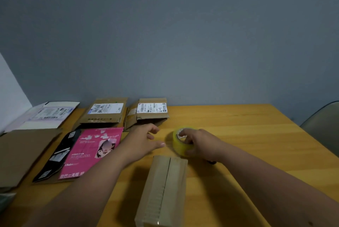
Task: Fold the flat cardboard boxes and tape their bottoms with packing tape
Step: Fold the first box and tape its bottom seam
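A folded cardboard box (pixel 162 190) stands on the wooden table (pixel 247 135) right in front of me, its two flaps meeting in a middle seam that faces up. Just beyond it lies a yellowish roll of packing tape (pixel 180 143). My right hand (pixel 199 144) grips the roll from the right, fingers over its core. To the left of the roll my left hand (pixel 145 141) hovers low over the table, fingers spread, holding nothing.
Flat boxes cover the table's left side: a pink printed one (pixel 91 151), a plain brown one (pixel 23 155), a white one (pixel 45 115), and two labelled brown ones (pixel 104 112) (pixel 148 112) by the grey wall. A chair (pixel 324 124) stands at the right.
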